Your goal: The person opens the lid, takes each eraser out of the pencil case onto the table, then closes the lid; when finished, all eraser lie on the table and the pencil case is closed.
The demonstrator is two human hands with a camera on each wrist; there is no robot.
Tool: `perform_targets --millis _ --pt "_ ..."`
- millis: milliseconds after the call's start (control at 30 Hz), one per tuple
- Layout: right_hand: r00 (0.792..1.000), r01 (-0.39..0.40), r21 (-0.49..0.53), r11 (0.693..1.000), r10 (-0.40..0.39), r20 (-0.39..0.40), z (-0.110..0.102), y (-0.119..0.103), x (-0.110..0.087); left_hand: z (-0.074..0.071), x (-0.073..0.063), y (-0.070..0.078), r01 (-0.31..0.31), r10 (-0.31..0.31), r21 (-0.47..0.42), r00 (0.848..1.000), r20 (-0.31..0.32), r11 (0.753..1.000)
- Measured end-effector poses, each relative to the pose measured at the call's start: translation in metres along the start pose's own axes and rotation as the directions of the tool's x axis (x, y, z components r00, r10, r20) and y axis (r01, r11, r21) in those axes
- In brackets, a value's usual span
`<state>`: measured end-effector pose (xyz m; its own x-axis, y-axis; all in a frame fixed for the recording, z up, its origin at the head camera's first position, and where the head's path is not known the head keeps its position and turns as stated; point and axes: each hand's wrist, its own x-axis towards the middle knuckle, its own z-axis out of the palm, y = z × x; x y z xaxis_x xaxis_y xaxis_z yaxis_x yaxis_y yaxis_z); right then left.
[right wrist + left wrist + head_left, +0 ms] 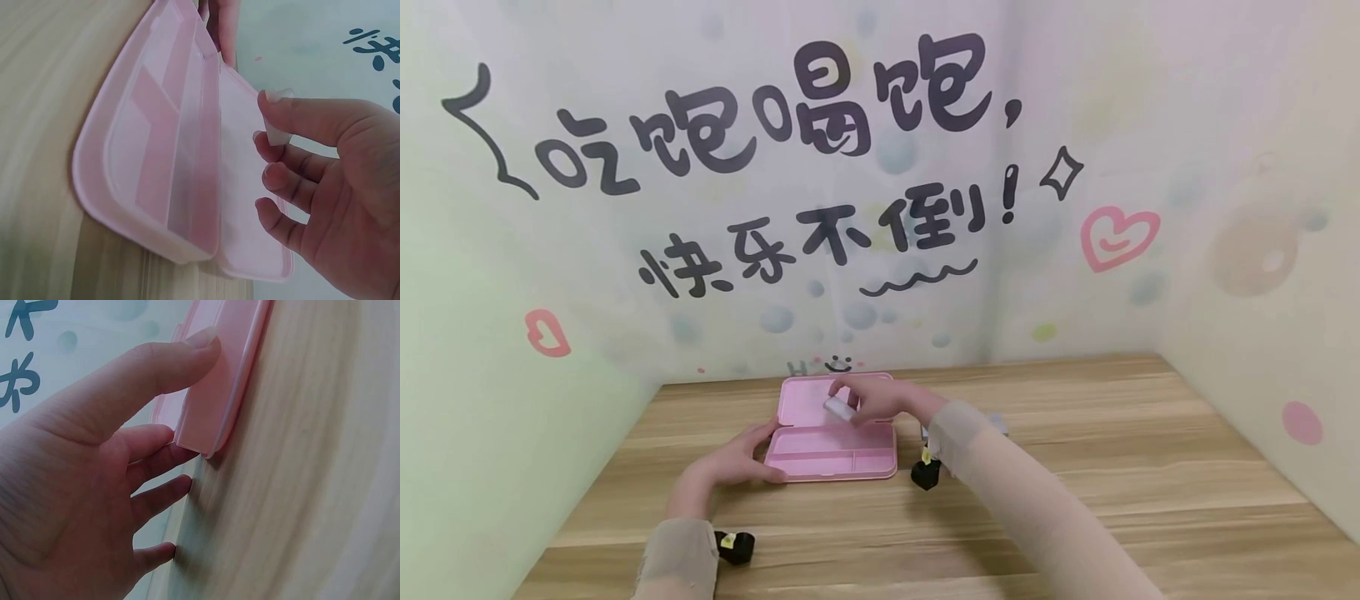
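Observation:
An open pink pencil case [835,463] lies on the wooden table, its lid [801,400] folded back toward the wall. Its tray, split by thin dividers [182,94], holds nothing in the compartments I see. My left hand [733,460] grips the left end of the case, thumb along the near side and fingers at the far side; in the left wrist view, the lower fingers [159,494] spread past the corner. Above the lid, my right hand [880,397] pinches a small white block like an eraser [840,408] between thumb and forefinger. The other fingers [284,184] curl loosely below.
A pale bluish flat thing [997,423] lies on the table to the right, mostly hidden by my right forearm. Black wrist cameras [925,475] hang at both wrists. Behind the table [1112,433] stands a printed wall sheet [880,167], with pale side walls left and right.

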<state>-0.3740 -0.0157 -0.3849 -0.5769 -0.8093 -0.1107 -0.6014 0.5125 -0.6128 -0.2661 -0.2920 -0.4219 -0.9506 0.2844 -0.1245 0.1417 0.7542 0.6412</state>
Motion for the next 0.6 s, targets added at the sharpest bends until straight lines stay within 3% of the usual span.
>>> perform_targets --millis 600 --pt "0.997 0.020 0.134 0.991 -0.010 -0.080 -0.010 0.014 -0.057 0.001 0.002 -0.003 -0.002 0.002 0.006 1.000 0.008 1.000"
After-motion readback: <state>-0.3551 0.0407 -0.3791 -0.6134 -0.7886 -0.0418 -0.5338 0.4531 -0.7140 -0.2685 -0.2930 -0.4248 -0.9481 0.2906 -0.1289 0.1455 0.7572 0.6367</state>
